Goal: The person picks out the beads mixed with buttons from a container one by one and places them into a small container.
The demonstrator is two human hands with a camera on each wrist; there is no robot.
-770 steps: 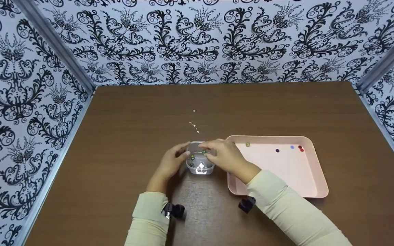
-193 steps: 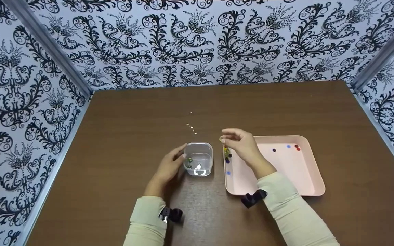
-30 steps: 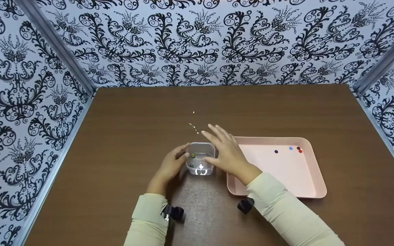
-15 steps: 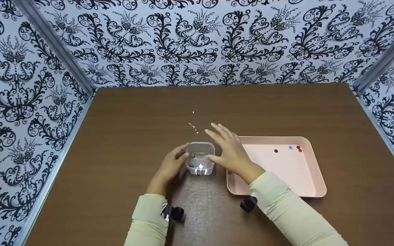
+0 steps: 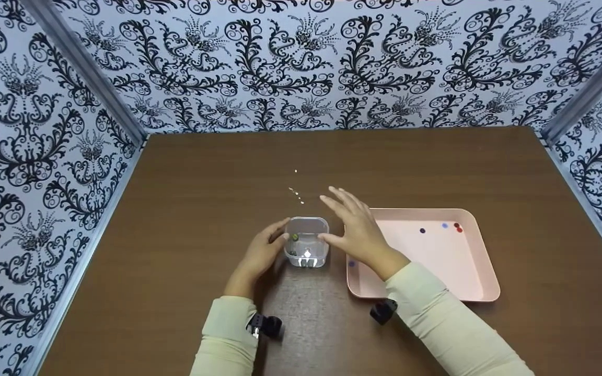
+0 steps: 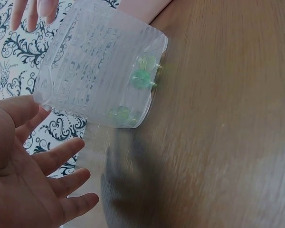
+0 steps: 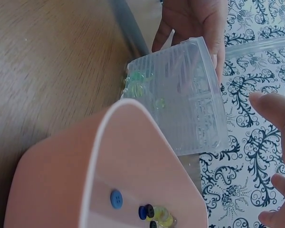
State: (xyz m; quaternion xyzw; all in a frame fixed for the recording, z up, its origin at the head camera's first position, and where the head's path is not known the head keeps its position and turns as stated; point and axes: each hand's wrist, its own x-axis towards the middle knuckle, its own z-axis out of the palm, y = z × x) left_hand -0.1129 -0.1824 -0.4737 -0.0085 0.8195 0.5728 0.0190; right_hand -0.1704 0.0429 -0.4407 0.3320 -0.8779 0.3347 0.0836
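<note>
A clear square plastic container [image 5: 307, 242] stands on the table, with several green and yellow-green marbles [image 6: 141, 79] in it. My left hand [image 5: 259, 255] rests against its left side, thumb and index finger touching the rim while the other fingers spread out, as the left wrist view shows. Between container and pink tray [image 5: 489, 271], my right hand [image 5: 362, 237] hovers with fingers spread and holds nothing; its thumb is close to the container's right rim. In the right wrist view the tray contains a blue button [image 7: 116, 198], dark buttons [image 7: 146, 211] and yellowish marbles [image 7: 165, 217].
Toward the tray's far right lie red buttons [image 5: 459, 228], a light blue button [image 5: 444, 225] and a dark button [image 5: 422, 230]. Small bright specks [image 5: 297, 194] show on the table beyond the container. Patterned walls [image 5: 301, 62] border the table's back and sides.
Over the last second my right hand has drawn back rightward from above the container, uncovering a blue button at the tray's left side. My left hand has stayed in place.
</note>
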